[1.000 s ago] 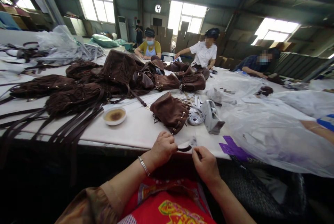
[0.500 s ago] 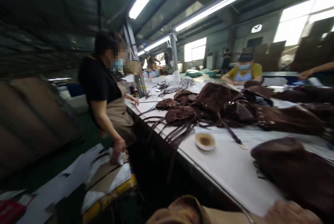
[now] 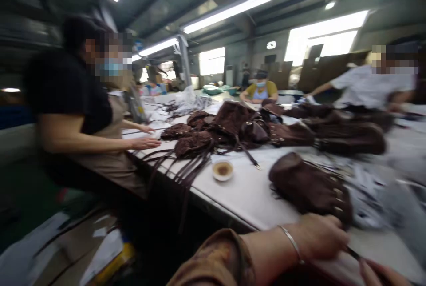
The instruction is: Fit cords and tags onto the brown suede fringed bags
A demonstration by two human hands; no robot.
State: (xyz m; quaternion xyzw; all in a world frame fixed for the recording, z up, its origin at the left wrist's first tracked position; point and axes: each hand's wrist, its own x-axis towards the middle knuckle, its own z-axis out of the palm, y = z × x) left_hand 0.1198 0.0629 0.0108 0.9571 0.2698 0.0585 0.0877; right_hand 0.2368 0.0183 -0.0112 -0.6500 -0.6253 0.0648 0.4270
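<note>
My left hand (image 3: 321,237), with a thin silver bracelet at its wrist, is closed over the white table near the lower right. A thin dark strap (image 3: 353,254) runs from its fingers toward my right hand (image 3: 382,273). Only part of the right hand shows at the bottom edge, its fingers around the same strap, slightly blurred. Just beyond my left hand lies a dark brown leather bag (image 3: 306,184) with metal eyelets along one side. Whether the strap belongs to this bag is not visible.
A white dish of brown matter (image 3: 222,170) sits near the table edge. Brown bags (image 3: 233,121) and hanging straps (image 3: 189,166) lie farther back. Clear plastic (image 3: 399,206) is at right. Co-workers stand at left (image 3: 80,113) and right (image 3: 372,77); another sits behind (image 3: 261,93).
My view has swung right, bringing both hands and the strap into sight. The co-worker at left has raised a hand from the low stack to the tabletop.
</note>
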